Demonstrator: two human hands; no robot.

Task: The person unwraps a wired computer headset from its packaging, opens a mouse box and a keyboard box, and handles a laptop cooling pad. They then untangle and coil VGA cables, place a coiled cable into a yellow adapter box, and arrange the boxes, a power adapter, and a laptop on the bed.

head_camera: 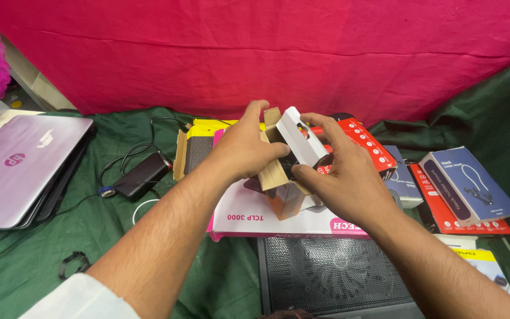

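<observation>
A green cloth [149, 248] covers the table. Beneath the fingers lies a white box [267, 218]. Above it, the left hand [246, 150] and right hand [340, 177] both grip a small carton [284, 171], fingers clenched around its open flaps.

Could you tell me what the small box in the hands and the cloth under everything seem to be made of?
Small box: apparently cardboard, with raw brown matte flaps and a white insert.
Green cloth: looks like woven fabric, soft and matte, judging by its wrinkles and folds.
</observation>
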